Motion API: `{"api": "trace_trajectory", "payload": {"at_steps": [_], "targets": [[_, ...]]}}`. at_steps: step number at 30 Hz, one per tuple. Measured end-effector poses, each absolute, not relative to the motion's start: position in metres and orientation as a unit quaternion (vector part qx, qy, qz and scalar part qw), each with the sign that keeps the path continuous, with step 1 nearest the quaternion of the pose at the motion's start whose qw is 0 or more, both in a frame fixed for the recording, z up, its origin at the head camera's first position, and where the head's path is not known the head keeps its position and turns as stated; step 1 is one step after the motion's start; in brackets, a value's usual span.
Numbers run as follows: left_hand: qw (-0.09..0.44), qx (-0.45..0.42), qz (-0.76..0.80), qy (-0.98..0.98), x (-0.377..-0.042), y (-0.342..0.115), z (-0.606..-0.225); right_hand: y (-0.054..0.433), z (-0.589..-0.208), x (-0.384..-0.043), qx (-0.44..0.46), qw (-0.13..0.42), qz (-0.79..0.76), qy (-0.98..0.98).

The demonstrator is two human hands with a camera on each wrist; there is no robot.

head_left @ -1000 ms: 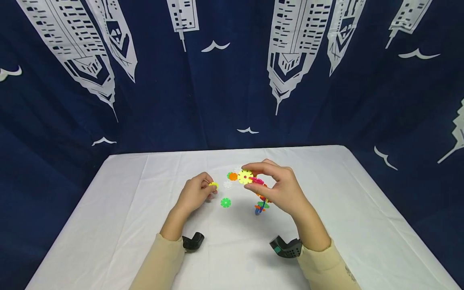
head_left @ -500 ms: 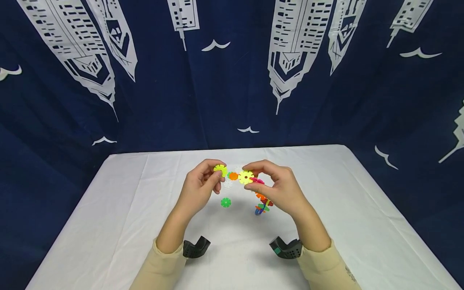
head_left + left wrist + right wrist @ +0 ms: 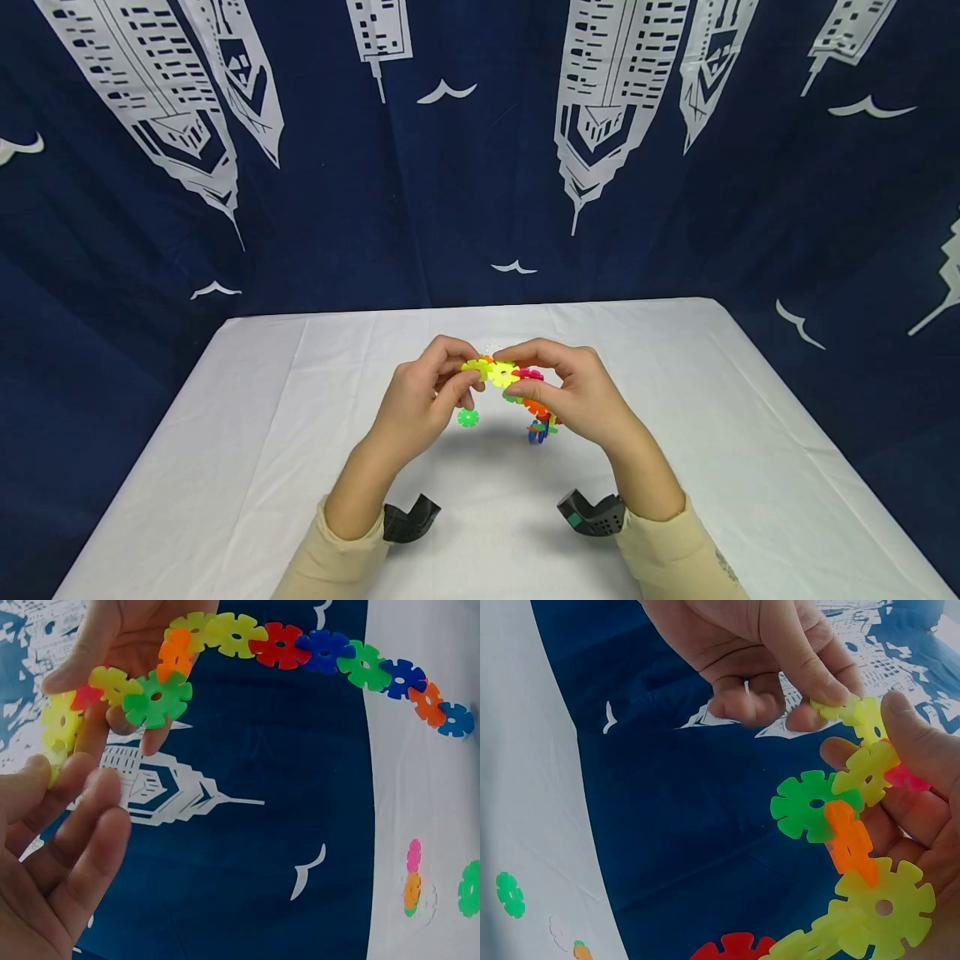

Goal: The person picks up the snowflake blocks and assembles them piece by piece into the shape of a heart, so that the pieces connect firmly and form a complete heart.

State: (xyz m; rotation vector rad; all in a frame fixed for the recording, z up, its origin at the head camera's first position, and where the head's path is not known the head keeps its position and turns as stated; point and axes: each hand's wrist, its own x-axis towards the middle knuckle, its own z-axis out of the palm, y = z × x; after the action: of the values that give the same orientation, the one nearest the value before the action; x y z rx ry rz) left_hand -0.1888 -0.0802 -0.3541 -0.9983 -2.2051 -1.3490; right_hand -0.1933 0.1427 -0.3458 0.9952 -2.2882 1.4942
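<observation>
The white-draped surface [image 3: 247, 492] carries a green notched disc [image 3: 468, 417]; farther off, an orange disc [image 3: 412, 885], a pink disc [image 3: 414, 853] and a clear disc [image 3: 430, 903] lie close together.

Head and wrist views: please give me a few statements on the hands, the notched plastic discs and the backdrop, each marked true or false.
1. The left hand pinches a yellow notched plastic disc. True.
2. The right hand holds a multicoloured chain of notched plastic discs. True.
3. Away from the hands, the chain ends in red. False: a blue disc.
4. A loose green disc lies on white cloth. True.
5. The backdrop is plain. False: dark blue with white prints.
</observation>
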Motion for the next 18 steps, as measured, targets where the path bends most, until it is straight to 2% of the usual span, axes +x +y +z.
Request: {"api": "trace_trajectory", "payload": {"at_steps": [4, 9, 18], "targets": [[0.232, -0.371, -0.450, -0.778, -0.1874, -0.0770, -0.3542, 0.1428, -0.3447, -0.1920, 0.340, 0.112, 0.508, -0.783], [0.280, -0.402, -0.422, -0.763, -0.1873, -0.0755, -0.3543, 0.1428, -0.3424, -0.1884, 0.368, 0.135, 0.487, -0.780], [0.274, -0.439, -0.423, -0.744, -0.1874, -0.0774, -0.3544, 0.1403, -0.3395, -0.1856, 0.406, 0.154, 0.464, -0.772]]}}
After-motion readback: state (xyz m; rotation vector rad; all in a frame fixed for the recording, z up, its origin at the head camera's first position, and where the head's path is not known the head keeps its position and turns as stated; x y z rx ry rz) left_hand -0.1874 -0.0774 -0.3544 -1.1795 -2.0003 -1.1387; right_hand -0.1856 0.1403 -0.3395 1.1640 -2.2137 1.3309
